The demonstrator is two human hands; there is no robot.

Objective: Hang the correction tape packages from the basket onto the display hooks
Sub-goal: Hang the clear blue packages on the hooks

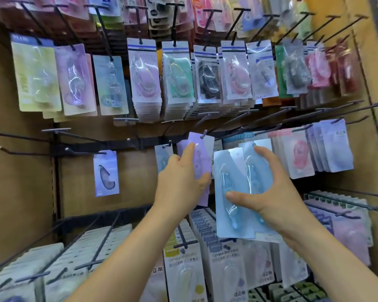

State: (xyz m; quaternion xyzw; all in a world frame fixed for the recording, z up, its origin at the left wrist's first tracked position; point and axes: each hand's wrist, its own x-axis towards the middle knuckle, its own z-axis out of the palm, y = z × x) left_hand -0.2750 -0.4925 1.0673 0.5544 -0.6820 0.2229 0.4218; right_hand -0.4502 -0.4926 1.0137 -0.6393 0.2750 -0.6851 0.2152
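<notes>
My left hand (180,177) grips a purple correction tape package (200,153). The hole at the package's top sits at the tip of a display hook (204,134) in the middle row. My right hand (268,188) holds a small stack of light blue correction tape packages (231,205), fanned slightly, just right of the purple one and in front of the shelf. Thumb and fingers wrap the stack from the right side. The basket is out of view.
The display wall carries rows of hooks. The upper row (175,73) is full of packages. Bare hooks (20,152) stick out at middle left beside a single purple-blue package (106,173). Pink and lilac packs (310,153) hang at right; white stacks (85,247) fill the lower row.
</notes>
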